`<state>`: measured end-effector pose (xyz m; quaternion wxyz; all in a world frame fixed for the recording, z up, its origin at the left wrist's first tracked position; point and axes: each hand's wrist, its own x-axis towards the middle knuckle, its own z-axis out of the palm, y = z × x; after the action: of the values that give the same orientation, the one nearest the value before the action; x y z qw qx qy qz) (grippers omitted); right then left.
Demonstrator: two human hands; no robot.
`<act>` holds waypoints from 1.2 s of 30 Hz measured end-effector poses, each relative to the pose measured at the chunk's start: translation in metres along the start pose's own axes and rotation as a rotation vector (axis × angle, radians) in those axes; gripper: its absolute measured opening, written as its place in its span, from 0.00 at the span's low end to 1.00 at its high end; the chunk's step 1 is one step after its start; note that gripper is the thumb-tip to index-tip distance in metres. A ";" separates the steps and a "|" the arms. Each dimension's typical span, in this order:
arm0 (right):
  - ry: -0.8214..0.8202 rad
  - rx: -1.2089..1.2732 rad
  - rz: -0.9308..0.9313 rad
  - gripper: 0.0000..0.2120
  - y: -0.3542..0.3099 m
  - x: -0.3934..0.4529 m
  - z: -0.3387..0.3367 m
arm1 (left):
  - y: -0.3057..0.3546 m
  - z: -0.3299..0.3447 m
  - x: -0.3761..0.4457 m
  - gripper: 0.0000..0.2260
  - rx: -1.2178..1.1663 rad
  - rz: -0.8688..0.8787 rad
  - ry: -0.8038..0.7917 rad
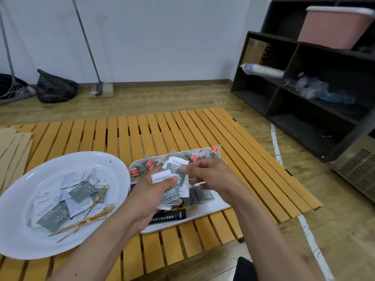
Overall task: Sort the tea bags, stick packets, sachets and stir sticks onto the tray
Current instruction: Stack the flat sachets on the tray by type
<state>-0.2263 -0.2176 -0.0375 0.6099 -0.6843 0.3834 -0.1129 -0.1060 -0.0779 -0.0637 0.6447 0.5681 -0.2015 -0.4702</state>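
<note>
Two hands (146, 191), one plate (113, 159), one tray (211, 209), one shelf (304, 102)

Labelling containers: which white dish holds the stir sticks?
The round plate on the left; the stir sticks lie in it, among sachets. The rectangular tray shows none.

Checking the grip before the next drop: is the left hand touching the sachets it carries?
Touching. The head view shows the left hand gripping a stack of sachets, thumb pressed on the top one.

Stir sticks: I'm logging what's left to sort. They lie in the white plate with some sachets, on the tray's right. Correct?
Not quite: the head view shows the white plate, holding stir sticks and sachets, on the left of the tray, not its right.
</note>
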 end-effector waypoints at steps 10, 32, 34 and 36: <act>0.154 0.058 0.089 0.15 0.004 0.003 -0.039 | -0.004 -0.008 0.007 0.20 -0.004 -0.025 0.113; 0.164 -0.442 0.322 0.08 0.022 0.018 -0.039 | 0.001 -0.006 0.002 0.14 -0.015 -0.062 0.130; 0.148 -0.447 0.320 0.08 0.022 0.019 -0.036 | 0.002 -0.004 0.001 0.12 -0.020 -0.075 0.134; 0.143 -0.459 0.316 0.08 0.020 0.018 -0.035 | 0.003 -0.004 0.000 0.11 -0.016 -0.084 0.142</act>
<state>-0.2442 -0.2550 -0.0536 0.4207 -0.7264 0.5429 0.0253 -0.1021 -0.0757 -0.0622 0.6417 0.6027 -0.1275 -0.4570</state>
